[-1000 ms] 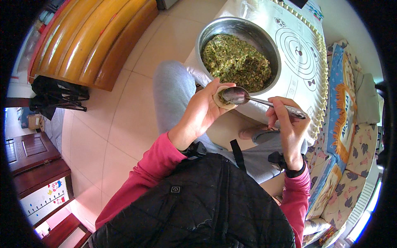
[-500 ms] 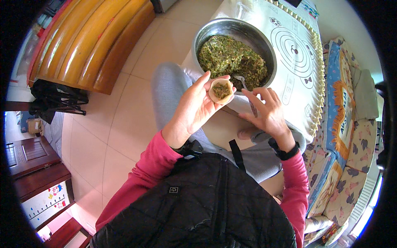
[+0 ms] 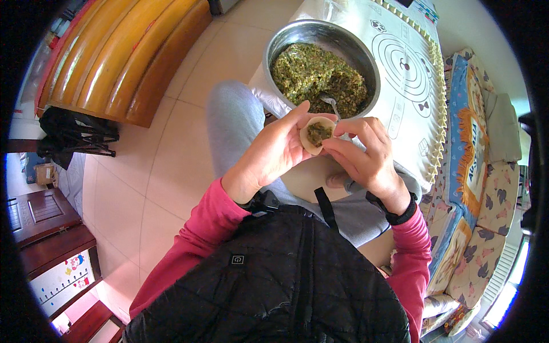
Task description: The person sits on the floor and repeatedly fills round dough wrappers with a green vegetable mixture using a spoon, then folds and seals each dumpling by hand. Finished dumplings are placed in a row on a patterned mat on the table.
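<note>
A round dumpling wrapper [image 3: 305, 138] with a mound of green filling [image 3: 318, 133] rests on the fingers of my left hand [image 3: 267, 151], its thumb raised beside the far edge. From the right, my right hand [image 3: 369, 153] pinches the wrapper's right edge between thumb and fingertips. The wrapper is unsealed, and the filling shows in its middle. Just beyond both hands stands a large metal bowl [image 3: 357, 47] with chopped green filling mix [image 3: 311, 68] in it. A metal spoon [image 3: 330, 102] lies in the mix, its handle partly hidden behind my right hand.
The bowl stands on a table with a white printed cover [image 3: 394, 108] edged in yellowish ruffle. My grey-clad knee [image 3: 231, 120] is left of the bowl. A patterned sofa [image 3: 486, 200] stands at right, a curved wooden piece of furniture [image 3: 126, 51] at far left, over tiled floor [image 3: 171, 154].
My right hand has left the spoon in the bowl and moved left to the wrapper, pinching its edge. The left hand with the wrapper has shifted slightly right and nearer.
</note>
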A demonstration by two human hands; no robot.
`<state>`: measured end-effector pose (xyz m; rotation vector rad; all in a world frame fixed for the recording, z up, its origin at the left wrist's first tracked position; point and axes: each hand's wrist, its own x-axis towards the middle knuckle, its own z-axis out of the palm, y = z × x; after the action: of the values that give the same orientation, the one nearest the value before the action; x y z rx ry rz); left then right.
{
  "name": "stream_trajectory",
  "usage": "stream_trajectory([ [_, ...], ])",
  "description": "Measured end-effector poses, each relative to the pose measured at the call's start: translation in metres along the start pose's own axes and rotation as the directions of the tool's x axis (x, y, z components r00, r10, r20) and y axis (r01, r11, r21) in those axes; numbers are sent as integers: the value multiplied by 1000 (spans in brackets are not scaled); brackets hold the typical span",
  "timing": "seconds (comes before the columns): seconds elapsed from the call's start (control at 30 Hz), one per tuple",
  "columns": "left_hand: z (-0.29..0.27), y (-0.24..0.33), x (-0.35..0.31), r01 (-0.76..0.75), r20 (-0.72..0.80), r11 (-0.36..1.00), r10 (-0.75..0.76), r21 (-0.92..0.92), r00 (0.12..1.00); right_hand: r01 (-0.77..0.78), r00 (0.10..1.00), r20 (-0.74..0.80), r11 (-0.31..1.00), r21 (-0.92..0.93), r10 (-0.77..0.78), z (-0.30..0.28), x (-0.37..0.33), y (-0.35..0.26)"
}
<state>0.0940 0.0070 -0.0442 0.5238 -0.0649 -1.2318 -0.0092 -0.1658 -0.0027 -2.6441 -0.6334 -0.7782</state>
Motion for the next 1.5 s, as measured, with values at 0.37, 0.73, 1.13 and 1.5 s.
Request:
stream_trajectory([
  [0.37,6,0,-5,2,55,995,-8,100,998,-81,996,-30,993,85,84,1,4,-6],
  [0.73,22,-3,-15,-40,14,956,38,291,999,-317,939,-77,931,180,335,11,9,-15],
  [1.13,36,-5,-27,-230,50,798,245,557,968,-336,920,-116,907,254,373,7,15,-15],
  [1.5,39,-25,-26,-481,140,484,583,731,800,-341,895,-196,898,278,400,-2,15,-24],
])
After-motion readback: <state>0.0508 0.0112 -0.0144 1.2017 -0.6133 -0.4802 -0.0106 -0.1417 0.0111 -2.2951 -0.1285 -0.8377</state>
